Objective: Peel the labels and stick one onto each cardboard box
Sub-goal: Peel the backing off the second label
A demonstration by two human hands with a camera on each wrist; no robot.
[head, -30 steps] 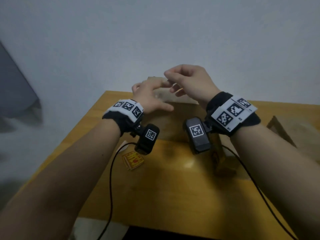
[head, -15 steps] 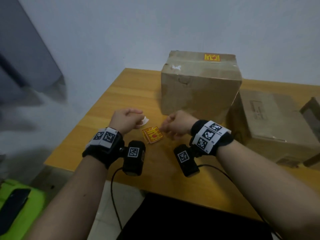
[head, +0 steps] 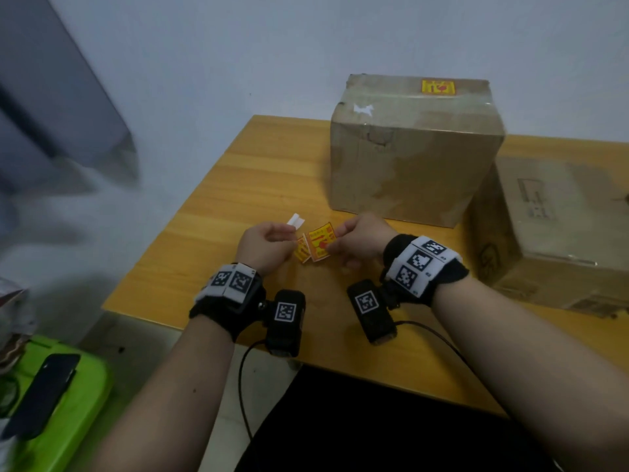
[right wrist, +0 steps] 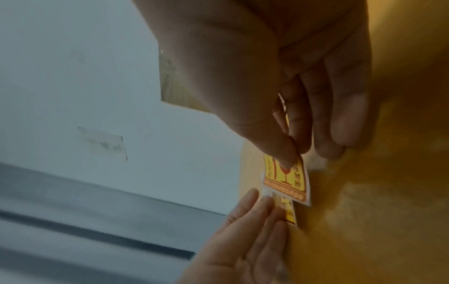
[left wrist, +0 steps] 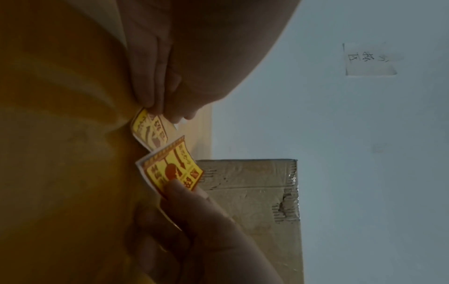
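pinching a yellow label (head: 320, 246) between thumb and forefinger, the right hand (head: 360, 241) holds it just above the wooden table (head: 258, 172), in front of the big cardboard box (head: 412, 158). the left hand (head: 263, 247) sits just beside it, its fingertips clamped on a second yellow label (head: 301, 249) whose edge meets the first one. in the left wrist view the two labels (left wrist: 170, 167) (left wrist: 152, 130) each show a white backing along the edge, and the right thumb lies flat across the printed face of the nearer one. the right wrist view shows the other fingers of the right hand (right wrist: 291, 96) curled loosely together behind the label (right wrist: 286, 178), while the left hand (right wrist: 243, 230) reaches in from below with its fingers close together. a small white scrap of paper (head: 295, 221) lies on the table left of the big cardboard box, near the left hand. that box carries a yellow sticker (head: 438, 87) on its top face. a second cardboard box (head: 551, 233) lies just right of the big box, touching it. down off the table's left corner, a dark phone (head: 41, 393) rests on a green surface (head: 78, 413).
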